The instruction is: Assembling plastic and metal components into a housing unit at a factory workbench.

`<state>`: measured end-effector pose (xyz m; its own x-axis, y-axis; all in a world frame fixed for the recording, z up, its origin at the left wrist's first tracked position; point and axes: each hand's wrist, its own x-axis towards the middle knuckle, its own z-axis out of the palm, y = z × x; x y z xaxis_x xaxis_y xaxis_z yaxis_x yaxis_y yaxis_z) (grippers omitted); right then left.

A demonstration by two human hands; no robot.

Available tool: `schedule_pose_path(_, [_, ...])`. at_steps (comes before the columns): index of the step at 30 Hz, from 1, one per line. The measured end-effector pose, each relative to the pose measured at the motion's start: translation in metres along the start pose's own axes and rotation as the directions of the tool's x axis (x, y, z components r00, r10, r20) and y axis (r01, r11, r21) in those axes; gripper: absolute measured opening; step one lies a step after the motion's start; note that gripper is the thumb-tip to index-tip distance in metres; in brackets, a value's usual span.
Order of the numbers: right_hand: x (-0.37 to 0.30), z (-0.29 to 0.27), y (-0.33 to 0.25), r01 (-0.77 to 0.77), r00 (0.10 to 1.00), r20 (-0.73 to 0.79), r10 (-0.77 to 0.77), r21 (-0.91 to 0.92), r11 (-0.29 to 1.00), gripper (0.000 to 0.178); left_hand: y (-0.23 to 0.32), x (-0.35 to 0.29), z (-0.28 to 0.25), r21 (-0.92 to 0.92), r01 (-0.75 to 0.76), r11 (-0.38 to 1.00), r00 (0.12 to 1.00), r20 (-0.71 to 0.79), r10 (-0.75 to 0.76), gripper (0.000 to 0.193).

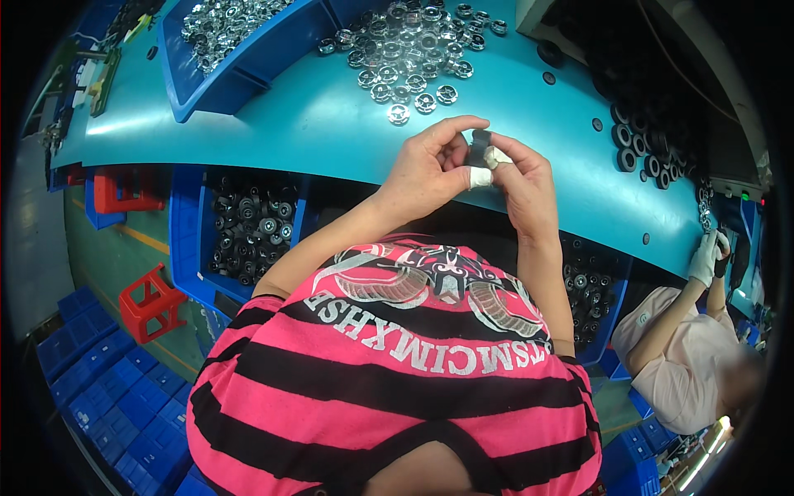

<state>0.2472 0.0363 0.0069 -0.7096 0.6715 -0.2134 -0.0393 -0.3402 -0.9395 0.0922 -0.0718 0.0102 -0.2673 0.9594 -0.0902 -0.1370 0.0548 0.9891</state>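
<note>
Pinching a small dark part [479, 147] between both hands, left hand [426, 169] and right hand [523, 186] were clamped on it above the bench's [273, 124] near edge. Best kept square, taped fingertips [480, 177] steadying; shiny rings [409, 50] lay at the far edge.

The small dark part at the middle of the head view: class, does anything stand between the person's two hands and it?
Nothing visible does. The small dark part is already pinched between the left hand and the right hand, above the teal worktable. The pile of shiny metal rings lies farther back, apart from both hands.
</note>
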Motion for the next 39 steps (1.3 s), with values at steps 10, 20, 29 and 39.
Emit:
schedule_pose_path(10, [-0.005,0.003,-0.008,0.021,1.0,0.02,-0.021,-0.004,1.0,0.032,0.017,0.001,-0.002,0.589,-0.289,0.754,0.894,-0.116,0.433,0.042])
schedule_pose_path(20, [-0.007,0.018,-0.011,-0.023,0.998,-0.063,0.018,-0.08,0.997,0.034,0.015,0.005,0.001,0.709,-0.378,0.595,0.821,-0.04,0.57,0.045])
schedule_pose_path(29, [-0.004,0.015,-0.016,-0.045,0.998,-0.045,0.045,0.002,0.999,0.03,0.017,0.009,0.002,0.725,-0.499,0.475,0.731,0.059,0.68,0.053])
schedule_pose_path(39, [-0.004,0.011,-0.013,-0.049,0.998,-0.03,0.05,0.014,0.999,0.03,0.013,0.009,0.002,0.676,-0.418,0.607,0.813,-0.021,0.582,0.047])
